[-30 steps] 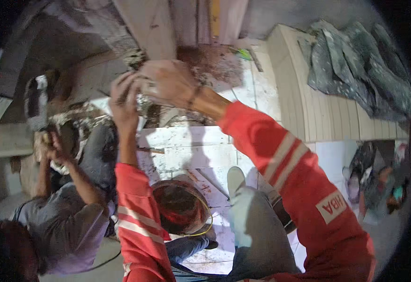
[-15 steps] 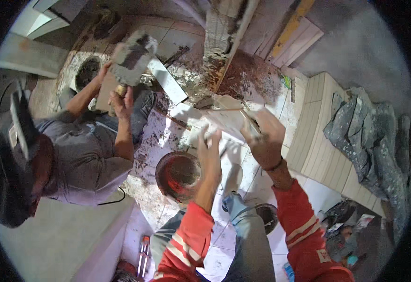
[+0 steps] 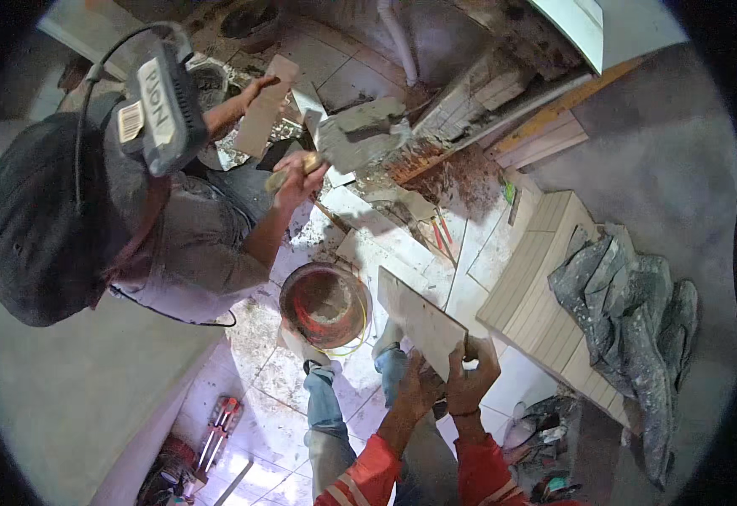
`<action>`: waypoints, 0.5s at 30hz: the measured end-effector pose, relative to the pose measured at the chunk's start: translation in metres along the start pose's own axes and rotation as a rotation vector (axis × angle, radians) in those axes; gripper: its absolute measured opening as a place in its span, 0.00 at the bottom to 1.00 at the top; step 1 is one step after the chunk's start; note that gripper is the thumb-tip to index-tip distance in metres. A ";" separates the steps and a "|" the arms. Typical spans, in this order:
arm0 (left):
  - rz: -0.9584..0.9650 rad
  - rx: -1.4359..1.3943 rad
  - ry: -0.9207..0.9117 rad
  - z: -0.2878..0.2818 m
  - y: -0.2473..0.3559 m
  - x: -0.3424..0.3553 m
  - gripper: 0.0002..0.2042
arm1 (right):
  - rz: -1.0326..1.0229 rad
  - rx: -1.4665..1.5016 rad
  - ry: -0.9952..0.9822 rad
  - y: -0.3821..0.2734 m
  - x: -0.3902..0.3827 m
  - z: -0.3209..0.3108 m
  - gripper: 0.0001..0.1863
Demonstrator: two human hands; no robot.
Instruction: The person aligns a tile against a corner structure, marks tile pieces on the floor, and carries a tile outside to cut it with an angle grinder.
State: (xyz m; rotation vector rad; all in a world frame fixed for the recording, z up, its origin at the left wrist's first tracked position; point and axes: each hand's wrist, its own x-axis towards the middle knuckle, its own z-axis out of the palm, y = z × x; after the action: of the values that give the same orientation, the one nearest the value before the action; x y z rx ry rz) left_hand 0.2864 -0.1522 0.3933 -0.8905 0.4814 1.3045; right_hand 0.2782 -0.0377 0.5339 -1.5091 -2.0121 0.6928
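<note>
A narrow beige tile piece point(image 3: 423, 319) is held tilted in front of my knees, reaching away to the upper left. My right hand point(image 3: 474, 376) pinches its near right end, with the fingers bent over the edge. Close beside it, my left hand point(image 3: 415, 390) grips the lower near edge; part of its fingers is hidden. Left of the tile stands a round reddish bucket point(image 3: 326, 305) with grey residue inside. At my left, a co-worker holds a trowel point(image 3: 361, 135) loaded with grey mortar by its wooden handle, and a tile strip point(image 3: 265, 108) in the other hand.
Cut white tile strips point(image 3: 377, 226) and red pencil-like sticks point(image 3: 444, 236) lie on the dirty tiled floor. Stacked long tiles point(image 3: 530, 274) and a crumpled grey cloth point(image 3: 629, 312) are at the right. A red-handled tile cutter point(image 3: 219, 430) lies lower left.
My hands have come closer together and nearer my body with the tile, which now stands tilted. The co-worker's mortar-loaded trowel has moved right, apart from the strip. My view has shifted.
</note>
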 end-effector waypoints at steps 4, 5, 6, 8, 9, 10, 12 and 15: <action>0.072 -0.060 -0.008 0.005 0.003 -0.009 0.28 | 0.068 -0.074 -0.008 -0.009 -0.023 -0.007 0.05; 0.077 -0.115 -0.060 0.016 0.003 -0.015 0.27 | 0.079 -0.053 0.020 -0.010 -0.027 -0.005 0.05; 0.070 -0.124 -0.068 0.023 0.004 -0.018 0.27 | 0.072 -0.064 0.021 -0.010 -0.028 -0.008 0.05; -0.085 -0.114 0.097 0.030 0.006 -0.023 0.26 | 0.002 -0.178 -0.005 -0.009 -0.031 -0.013 0.05; -0.067 -0.115 0.104 0.015 0.010 -0.021 0.26 | 0.001 -0.161 -0.014 -0.016 -0.033 -0.008 0.05; -0.037 -0.118 0.073 -0.006 0.014 -0.015 0.25 | -0.011 -0.125 -0.015 -0.021 -0.036 -0.002 0.05; -0.042 -0.130 0.032 -0.012 0.009 -0.010 0.24 | -0.023 -0.126 -0.008 -0.018 -0.037 -0.004 0.05; -0.139 -0.193 -0.044 0.014 0.011 -0.019 0.23 | -0.024 -0.179 -0.012 -0.014 -0.032 -0.009 0.05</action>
State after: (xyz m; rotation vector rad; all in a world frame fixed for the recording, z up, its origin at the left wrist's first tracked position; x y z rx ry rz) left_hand 0.2687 -0.1525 0.4124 -1.0345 0.2573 1.2539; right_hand 0.2823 -0.0717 0.5465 -1.5812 -2.1458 0.5244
